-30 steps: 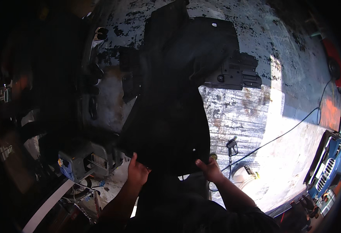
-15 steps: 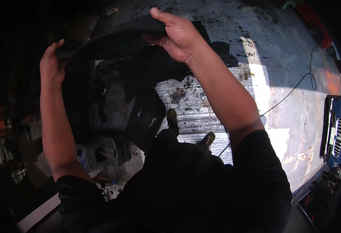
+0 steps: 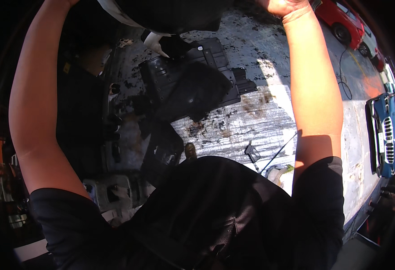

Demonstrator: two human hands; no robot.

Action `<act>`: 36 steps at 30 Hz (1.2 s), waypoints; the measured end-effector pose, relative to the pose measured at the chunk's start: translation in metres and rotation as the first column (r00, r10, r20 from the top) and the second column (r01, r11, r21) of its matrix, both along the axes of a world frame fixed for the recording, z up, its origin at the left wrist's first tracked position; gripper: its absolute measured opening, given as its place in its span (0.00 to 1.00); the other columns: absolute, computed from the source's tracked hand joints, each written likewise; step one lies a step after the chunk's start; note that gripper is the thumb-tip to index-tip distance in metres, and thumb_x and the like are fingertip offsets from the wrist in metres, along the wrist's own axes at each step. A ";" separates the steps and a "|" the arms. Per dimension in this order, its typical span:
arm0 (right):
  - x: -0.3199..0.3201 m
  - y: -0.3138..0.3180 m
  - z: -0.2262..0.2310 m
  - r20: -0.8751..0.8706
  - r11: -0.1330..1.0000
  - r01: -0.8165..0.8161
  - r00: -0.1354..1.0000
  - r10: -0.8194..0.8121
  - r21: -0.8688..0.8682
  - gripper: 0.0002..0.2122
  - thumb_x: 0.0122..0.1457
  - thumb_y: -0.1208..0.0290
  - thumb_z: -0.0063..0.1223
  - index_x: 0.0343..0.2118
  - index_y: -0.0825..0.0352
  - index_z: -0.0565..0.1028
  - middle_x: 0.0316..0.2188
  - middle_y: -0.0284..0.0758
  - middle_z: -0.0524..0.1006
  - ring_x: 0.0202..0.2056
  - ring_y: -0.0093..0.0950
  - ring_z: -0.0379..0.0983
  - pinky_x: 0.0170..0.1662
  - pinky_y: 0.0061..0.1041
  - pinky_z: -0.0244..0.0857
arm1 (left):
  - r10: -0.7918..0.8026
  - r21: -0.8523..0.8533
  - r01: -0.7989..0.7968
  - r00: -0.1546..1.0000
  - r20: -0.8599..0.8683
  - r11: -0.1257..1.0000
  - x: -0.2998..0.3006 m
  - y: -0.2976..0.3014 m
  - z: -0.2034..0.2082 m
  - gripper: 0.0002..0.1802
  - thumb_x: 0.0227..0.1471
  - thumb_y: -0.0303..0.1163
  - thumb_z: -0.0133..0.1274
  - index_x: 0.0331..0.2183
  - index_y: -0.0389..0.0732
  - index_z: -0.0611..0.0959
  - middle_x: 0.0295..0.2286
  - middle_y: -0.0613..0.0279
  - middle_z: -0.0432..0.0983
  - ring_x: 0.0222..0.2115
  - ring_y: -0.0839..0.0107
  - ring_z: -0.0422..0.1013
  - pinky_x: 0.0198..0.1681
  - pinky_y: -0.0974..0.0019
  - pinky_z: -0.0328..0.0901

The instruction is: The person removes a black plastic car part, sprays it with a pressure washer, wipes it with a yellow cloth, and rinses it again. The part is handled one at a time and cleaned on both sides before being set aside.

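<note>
Both my arms reach up and apart toward the top edge. Only a sliver of my left hand (image 3: 73,2) shows at the upper left, its fingers cut off. My right hand (image 3: 287,6) is at the top right, its wrist bent and its fingers mostly beyond the edge. Between the hands, at top centre, is a large dark curved part (image 3: 175,15) with a pale rim on its left side. Whether either hand touches it I cannot tell. Below it, a black ribbed plastic panel (image 3: 206,60) lies on the worn floor.
Another dark panel (image 3: 163,148) lies by my shoe (image 3: 190,150). A black spray gun (image 3: 252,154) with a hose rests on the floor. At the right are a blue car front (image 3: 384,135) and a red car (image 3: 341,22). A grey moulded plastic piece (image 3: 109,191) is at lower left.
My arms have risen and spread, taking the hands to the top edge. The dark curved panel between them has left its earlier place. The floor panel and spray gun have come into clearer view.
</note>
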State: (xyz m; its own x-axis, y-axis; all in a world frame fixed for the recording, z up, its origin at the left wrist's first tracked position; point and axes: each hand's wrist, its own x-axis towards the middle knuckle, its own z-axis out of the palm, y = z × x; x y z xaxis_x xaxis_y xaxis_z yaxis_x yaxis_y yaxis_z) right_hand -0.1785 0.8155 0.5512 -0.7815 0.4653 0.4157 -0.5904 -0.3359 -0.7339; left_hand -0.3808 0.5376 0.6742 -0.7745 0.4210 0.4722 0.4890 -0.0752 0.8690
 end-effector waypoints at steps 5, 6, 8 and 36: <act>0.034 -0.078 -0.187 0.481 0.931 -0.359 0.807 0.344 -0.064 0.21 0.71 0.49 0.48 0.48 0.63 0.80 0.39 0.32 0.82 0.42 0.25 0.77 0.53 0.32 0.67 | -0.068 -0.225 0.118 0.974 0.217 0.967 -0.039 -0.090 -0.175 0.09 0.58 0.29 0.57 0.40 0.38 0.83 0.36 0.65 0.83 0.39 0.74 0.79 0.48 0.65 0.71; 0.043 -0.095 -0.235 0.528 0.873 -0.477 0.717 0.455 -0.105 0.24 0.70 0.44 0.48 0.46 0.63 0.83 0.36 0.31 0.82 0.40 0.23 0.77 0.50 0.28 0.62 | -0.050 -0.226 0.105 0.971 0.233 0.968 -0.039 -0.115 -0.225 0.09 0.56 0.26 0.56 0.39 0.36 0.83 0.35 0.64 0.83 0.35 0.74 0.78 0.42 0.69 0.70; 0.053 -0.112 -0.329 0.694 0.744 -0.666 0.562 0.449 0.058 0.24 0.71 0.49 0.48 0.54 0.66 0.78 0.40 0.30 0.80 0.42 0.22 0.75 0.49 0.25 0.67 | 0.095 -0.326 -0.024 0.974 0.205 0.945 -0.035 -0.162 -0.321 0.13 0.54 0.24 0.54 0.42 0.32 0.84 0.34 0.64 0.83 0.32 0.75 0.78 0.40 0.70 0.69; -0.281 -0.133 -0.680 0.876 0.766 -0.426 -0.220 0.428 -0.481 0.49 0.57 0.25 0.47 0.71 0.59 0.57 0.66 0.43 0.66 0.64 0.41 0.63 0.63 0.51 0.54 | 0.718 -0.589 -0.498 0.661 0.218 0.637 -0.057 -0.333 -0.223 0.18 0.54 0.27 0.58 0.47 0.36 0.85 0.43 0.66 0.79 0.46 0.75 0.73 0.55 0.68 0.63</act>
State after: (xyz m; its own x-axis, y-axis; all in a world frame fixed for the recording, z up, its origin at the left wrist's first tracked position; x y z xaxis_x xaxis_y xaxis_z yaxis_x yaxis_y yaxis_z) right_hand -0.4592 0.6829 -0.1286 -0.3914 -0.1776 -0.9029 0.9169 -0.1583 -0.3663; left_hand -0.4378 0.2050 0.4515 -0.9866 -0.1554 -0.0490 -0.1272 0.5472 0.8273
